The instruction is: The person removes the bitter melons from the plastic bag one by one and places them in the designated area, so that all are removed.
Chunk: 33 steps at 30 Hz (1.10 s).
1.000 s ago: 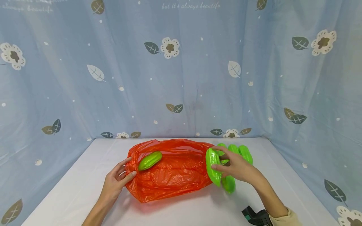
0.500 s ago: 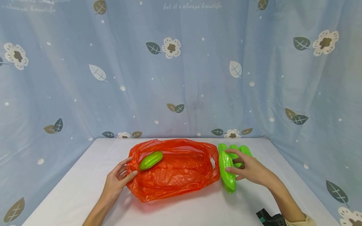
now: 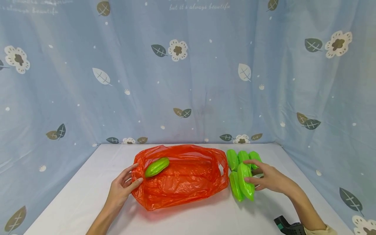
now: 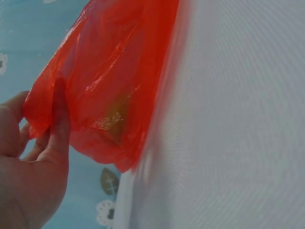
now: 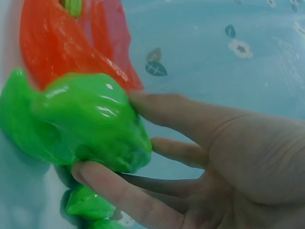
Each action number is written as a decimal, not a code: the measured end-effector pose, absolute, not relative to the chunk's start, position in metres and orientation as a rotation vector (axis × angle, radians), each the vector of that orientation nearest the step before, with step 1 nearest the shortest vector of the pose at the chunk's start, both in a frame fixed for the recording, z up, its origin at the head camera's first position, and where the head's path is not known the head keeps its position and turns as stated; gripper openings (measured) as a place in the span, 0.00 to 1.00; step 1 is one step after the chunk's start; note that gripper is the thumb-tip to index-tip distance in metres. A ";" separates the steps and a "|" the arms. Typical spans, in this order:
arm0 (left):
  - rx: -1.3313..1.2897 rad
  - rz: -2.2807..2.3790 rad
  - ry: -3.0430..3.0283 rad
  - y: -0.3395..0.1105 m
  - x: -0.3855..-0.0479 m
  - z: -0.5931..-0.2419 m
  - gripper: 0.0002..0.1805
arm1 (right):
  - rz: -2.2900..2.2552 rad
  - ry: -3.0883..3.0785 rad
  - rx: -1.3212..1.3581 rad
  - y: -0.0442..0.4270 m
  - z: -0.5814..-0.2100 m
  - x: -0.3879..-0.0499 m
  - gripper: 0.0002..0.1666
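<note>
My left hand (image 3: 119, 189) pinches the left rim of a red plastic bag (image 3: 179, 182), which lies with its mouth spread. Through the film, the left wrist view shows a dim green shape. One shiny green, long ridged vegetable-like piece (image 3: 157, 167) lies inside the bag at its left. My right hand (image 3: 273, 178) holds a similar green piece (image 3: 245, 182) between thumb and fingers, right of the bag. Directly left of the held piece lies another green piece (image 3: 236, 186). In the right wrist view, the held piece (image 5: 95, 119) covers part of its neighbour.
Behind the right hand, three more green pieces (image 3: 232, 159) lie in a row beside the bag's handle. A white tabletop (image 3: 188, 222) carries everything. Blue patterned cloth (image 3: 202, 81) closes off the back and sides. A black device (image 3: 289, 226) is on the right wrist.
My right hand has moved right with the green piece, from over the bag's right edge to beside another piece on the table. The left hand keeps its grip on the bag.
</note>
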<state>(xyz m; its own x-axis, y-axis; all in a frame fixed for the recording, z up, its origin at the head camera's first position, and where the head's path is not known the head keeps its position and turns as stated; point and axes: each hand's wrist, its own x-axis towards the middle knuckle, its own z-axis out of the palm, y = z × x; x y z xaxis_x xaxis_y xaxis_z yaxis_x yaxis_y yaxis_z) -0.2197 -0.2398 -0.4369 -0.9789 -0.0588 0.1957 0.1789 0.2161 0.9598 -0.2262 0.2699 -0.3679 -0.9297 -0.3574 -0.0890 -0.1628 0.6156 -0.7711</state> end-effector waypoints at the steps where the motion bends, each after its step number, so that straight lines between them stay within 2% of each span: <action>1: -0.114 -1.849 -2.298 -0.240 -0.220 -0.437 0.33 | -1.215 2.596 -0.431 0.272 -0.368 -0.227 0.44; 5: -0.110 -1.851 -2.304 -0.239 -0.220 -0.437 0.33 | -1.250 2.573 -0.412 0.276 -0.369 -0.229 0.42; 12: -0.105 -1.849 -2.316 -0.238 -0.218 -0.435 0.34 | -1.165 2.657 -0.169 0.269 -0.374 -0.229 0.45; 25: -0.155 -1.856 -2.284 -0.240 -0.219 -0.436 0.33 | -1.086 2.628 -0.201 0.279 -0.377 -0.229 0.44; 33: -0.142 -1.847 -2.294 -0.239 -0.219 -0.437 0.34 | -1.034 2.630 -0.113 0.284 -0.384 -0.233 0.44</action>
